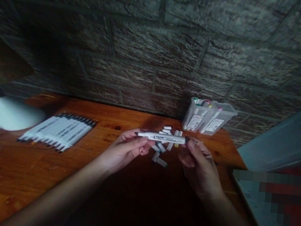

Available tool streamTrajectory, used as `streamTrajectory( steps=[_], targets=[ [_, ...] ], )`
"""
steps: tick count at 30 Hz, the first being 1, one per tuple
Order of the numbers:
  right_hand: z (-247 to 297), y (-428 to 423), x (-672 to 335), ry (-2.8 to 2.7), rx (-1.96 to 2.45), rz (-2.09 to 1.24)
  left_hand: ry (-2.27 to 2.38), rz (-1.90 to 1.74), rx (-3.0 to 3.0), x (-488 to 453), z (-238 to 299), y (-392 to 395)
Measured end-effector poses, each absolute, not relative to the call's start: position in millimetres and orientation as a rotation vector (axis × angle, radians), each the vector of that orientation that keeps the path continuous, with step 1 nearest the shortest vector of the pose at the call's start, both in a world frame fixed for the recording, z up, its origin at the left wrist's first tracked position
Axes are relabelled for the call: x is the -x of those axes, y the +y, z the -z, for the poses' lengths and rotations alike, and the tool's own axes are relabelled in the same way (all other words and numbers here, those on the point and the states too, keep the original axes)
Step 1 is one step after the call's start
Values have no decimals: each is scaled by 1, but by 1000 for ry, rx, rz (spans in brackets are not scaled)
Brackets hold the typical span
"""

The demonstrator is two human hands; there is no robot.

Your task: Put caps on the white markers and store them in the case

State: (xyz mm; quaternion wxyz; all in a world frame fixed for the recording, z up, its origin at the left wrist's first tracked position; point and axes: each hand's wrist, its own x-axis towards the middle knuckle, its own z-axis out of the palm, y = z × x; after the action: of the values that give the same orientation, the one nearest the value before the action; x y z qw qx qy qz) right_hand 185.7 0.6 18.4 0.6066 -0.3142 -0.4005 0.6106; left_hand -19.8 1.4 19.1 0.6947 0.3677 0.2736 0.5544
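A white marker (166,138) with dark ends is held level above the wooden table, its printed label facing me. My left hand (129,148) is closed on the left part of its barrel, thumb in front, with the dark tip sticking out past the fingers. At the other end, my right hand (199,158) pinches the dark right end between thumb and fingers. Below and behind the marker lie several loose marker caps (161,162), white with coloured ends, partly hidden by the marker and my hands.
Several uncapped-looking white markers (58,130) lie in a neat row on the table (2,184) at left. Two clear plastic holders (216,121) with a few markers stand at the back right against the stone-patterned wall (146,48). A lamp (14,110) stands far left.
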Motion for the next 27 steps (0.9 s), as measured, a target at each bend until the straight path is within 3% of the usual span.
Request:
streamTrajectory(
  steps=[27],
  targets=[
    [-16, 1, -185, -816, 672, -1504, 525, -1239, -809, 21, -17, 1]
  ],
)
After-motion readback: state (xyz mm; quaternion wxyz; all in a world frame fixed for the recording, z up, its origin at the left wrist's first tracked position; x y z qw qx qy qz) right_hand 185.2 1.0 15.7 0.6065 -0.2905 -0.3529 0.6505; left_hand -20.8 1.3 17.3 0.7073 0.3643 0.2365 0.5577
